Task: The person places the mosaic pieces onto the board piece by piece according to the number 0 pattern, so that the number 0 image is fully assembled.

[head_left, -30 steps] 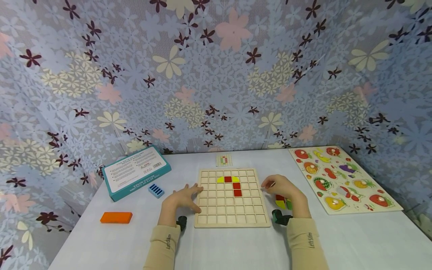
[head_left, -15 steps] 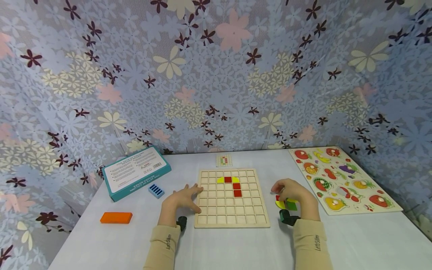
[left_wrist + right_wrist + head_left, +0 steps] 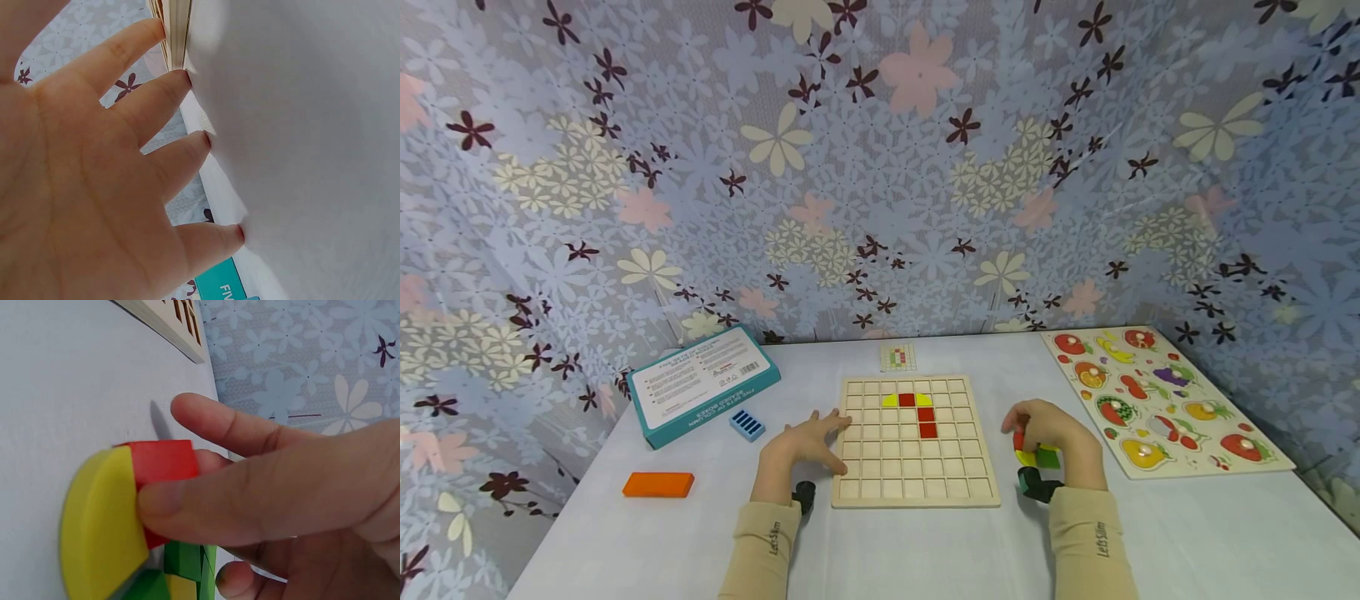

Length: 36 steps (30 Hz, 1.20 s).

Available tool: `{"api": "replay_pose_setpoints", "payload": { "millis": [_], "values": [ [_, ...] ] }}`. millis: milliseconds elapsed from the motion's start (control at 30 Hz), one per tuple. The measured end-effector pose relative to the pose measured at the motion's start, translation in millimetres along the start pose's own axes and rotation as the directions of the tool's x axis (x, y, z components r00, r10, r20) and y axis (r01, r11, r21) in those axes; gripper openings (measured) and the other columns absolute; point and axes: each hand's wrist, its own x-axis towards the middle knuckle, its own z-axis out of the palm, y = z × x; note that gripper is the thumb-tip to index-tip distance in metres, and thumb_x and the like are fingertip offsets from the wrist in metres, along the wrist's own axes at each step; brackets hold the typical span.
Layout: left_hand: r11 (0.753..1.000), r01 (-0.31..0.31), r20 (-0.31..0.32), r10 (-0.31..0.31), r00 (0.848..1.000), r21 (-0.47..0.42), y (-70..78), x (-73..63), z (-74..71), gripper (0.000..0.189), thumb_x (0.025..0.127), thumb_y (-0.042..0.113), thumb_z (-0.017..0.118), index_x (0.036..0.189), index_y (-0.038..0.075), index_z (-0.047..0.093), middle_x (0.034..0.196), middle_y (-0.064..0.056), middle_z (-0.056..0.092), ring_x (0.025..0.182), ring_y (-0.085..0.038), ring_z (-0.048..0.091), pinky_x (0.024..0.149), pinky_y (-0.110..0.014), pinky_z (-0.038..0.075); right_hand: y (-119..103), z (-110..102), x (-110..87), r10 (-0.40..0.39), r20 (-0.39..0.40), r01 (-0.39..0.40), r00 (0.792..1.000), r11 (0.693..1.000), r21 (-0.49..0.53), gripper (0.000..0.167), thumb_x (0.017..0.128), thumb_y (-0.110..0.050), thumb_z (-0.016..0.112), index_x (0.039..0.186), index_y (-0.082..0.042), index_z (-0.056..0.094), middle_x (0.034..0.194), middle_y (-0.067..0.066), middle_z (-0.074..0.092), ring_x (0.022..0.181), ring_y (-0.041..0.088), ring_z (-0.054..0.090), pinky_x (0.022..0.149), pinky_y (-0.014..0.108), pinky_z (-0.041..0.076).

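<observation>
A wooden grid board (image 3: 891,450) lies in the middle of the table. Three red squares (image 3: 928,429) sit in its cells, with yellow rounded pieces (image 3: 890,400) beside the top one. My left hand (image 3: 808,442) has its fingers spread and touches the board's left edge. To the right of the board, my right hand (image 3: 1047,423) pinches a red block (image 3: 164,460) between thumb and fingers. Against that block, in the right wrist view, stands a yellow curved piece (image 3: 100,528). Green blocks (image 3: 182,559) lie just under the hand, partly hidden by it.
Behind the board lies a small pattern card (image 3: 898,357). A teal box (image 3: 703,383), a small blue block with dark slots (image 3: 747,424) and an orange bar (image 3: 658,484) are on the left. On the right is a fruit puzzle board (image 3: 1165,400).
My right hand has moved right, away from the board's edge, to the loose pieces, and now grips a red block there. The left hand stays at the board.
</observation>
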Motion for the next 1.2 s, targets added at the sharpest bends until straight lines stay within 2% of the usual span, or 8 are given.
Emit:
{"api": "replay_pose_setpoints", "payload": {
  "millis": [267,633,900,1067,1200],
  "values": [
    [1.0,0.011,0.007,-0.011,1.0,0.005,0.3,0.4,-0.2,0.08,0.067,0.026,0.08,0.139,0.018,0.044,0.151,-0.008,0.026,0.14,-0.035,0.01,0.104,-0.069,0.002,-1,3,7.5,-0.037,-0.067,0.037,0.997,0.999,0.003,0.038,0.064,0.018,0.053,0.093,-0.004,0.062,0.08,0.009,0.048,0.068,0.021,0.043,0.05,0.025,0.037],
    [1.0,0.006,0.005,-0.006,1.0,0.003,-0.1,0.5,-0.3,0.08,0.067,0.026,0.08,0.139,0.019,0.044,0.151,-0.008,0.026,0.14,-0.035,0.01,0.105,-0.068,0.002,-7,3,11.3,-0.096,-0.127,0.096,0.987,0.995,-0.004,0.029,0.076,0.008,0.062,0.103,-0.001,0.061,0.09,0.011,0.057,0.078,0.023,0.05,0.065,0.031,0.045],
    [1.0,0.001,0.007,-0.001,1.0,0.002,1.1,-0.2,-1.6,0.08,0.068,0.025,0.08,0.139,0.018,0.043,0.151,-0.008,0.026,0.14,-0.035,0.01,0.104,-0.068,0.002,-11,4,12.7,-0.129,-0.164,0.125,0.978,0.992,-0.034,0.022,0.079,-0.003,0.067,0.101,-0.002,0.062,0.083,0.008,0.056,0.075,0.021,0.05,0.064,0.029,0.043],
    [1.0,0.003,0.007,-0.003,1.0,0.005,1.0,-0.5,-1.6,0.08,0.067,0.026,0.08,0.139,0.019,0.044,0.151,-0.008,0.026,0.14,-0.035,0.01,0.105,-0.068,0.002,-14,6,13.0,-0.139,-0.18,0.14,0.974,0.99,-0.009,0.019,0.079,-0.01,0.07,0.095,-0.004,0.062,0.077,0.007,0.055,0.069,0.019,0.049,0.06,0.028,0.041],
    [1.0,0.004,0.005,-0.004,1.0,0.006,0.1,-0.5,-1.3,0.08,0.067,0.026,0.08,0.138,0.019,0.044,0.151,-0.008,0.026,0.14,-0.035,0.01,0.105,-0.068,0.002,-17,8,14.9,-0.148,-0.19,0.157,0.971,0.987,0.034,0.017,0.08,-0.012,0.07,0.091,-0.004,0.061,0.077,0.006,0.057,0.068,0.017,0.053,0.06,0.028,0.046]
  ]
}}
